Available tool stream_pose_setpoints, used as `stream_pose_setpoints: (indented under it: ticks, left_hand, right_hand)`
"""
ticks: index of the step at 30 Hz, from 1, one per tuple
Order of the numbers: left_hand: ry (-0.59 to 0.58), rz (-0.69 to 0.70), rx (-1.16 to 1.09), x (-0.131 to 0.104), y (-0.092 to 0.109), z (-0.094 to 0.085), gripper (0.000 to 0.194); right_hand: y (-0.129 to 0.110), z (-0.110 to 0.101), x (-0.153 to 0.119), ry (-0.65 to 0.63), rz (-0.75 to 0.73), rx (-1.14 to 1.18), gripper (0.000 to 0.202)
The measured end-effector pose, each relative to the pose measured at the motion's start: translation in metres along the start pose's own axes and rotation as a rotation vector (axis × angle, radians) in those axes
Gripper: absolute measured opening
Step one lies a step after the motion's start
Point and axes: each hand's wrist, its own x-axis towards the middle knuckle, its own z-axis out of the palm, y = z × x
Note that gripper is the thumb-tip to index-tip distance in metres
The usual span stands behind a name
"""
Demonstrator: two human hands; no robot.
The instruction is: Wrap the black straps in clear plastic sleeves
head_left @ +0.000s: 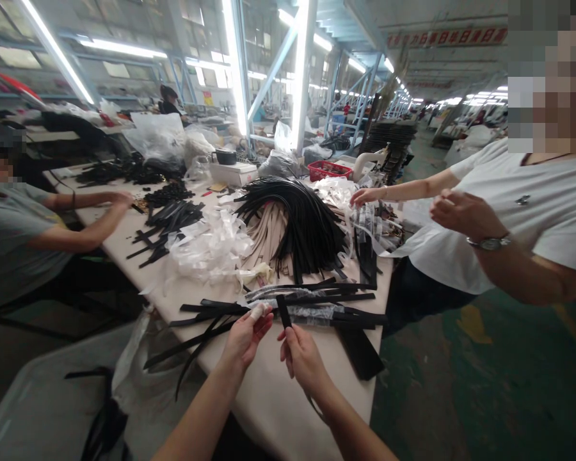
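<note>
My right hand (301, 358) grips a short black strap (283, 312), thumb on top, with the strap's end pointing up and away from me. A thin strip trails below that wrist. Beside it, my left hand (248, 334) is closed in a pinch, with something white at its thumb tip. Whether that is a wrapping or a held piece, I cannot tell. Just beyond both hands lie several black straps (350, 297), some bundled in clear plastic wrap (312, 312). A wide black flat piece (360, 353) rests at the right near the table edge.
A big heap of black strips (312, 224) with pale undersides fills the table's middle, beside crumpled white film (211, 246). A red basket (330, 170) stands behind. Co-workers' arms reach in from left (86, 224) and right (413, 189). A grey bin (43, 390) sits lower left.
</note>
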Motion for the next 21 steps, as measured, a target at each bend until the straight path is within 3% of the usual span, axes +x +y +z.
stream_pose_setpoints:
  ticks: [4, 11, 21]
  left_hand:
    - [0.001, 0.010, -0.005, -0.001, 0.002, 0.006, 0.011]
    - [-0.047, 0.014, -0.022, -0.003, 0.003, 0.013, 0.015]
    - [-0.052, -0.026, 0.031, -0.002, 0.006, 0.006, 0.013]
  right_hand:
    - [0.005, 0.003, -0.013, -0.011, 0.038, -0.134, 0.052]
    - [0.011, 0.014, -0.015, -0.068, 0.130, -0.157, 0.048]
    - [0.010, 0.013, -0.014, -0.068, 0.114, -0.143, 0.049]
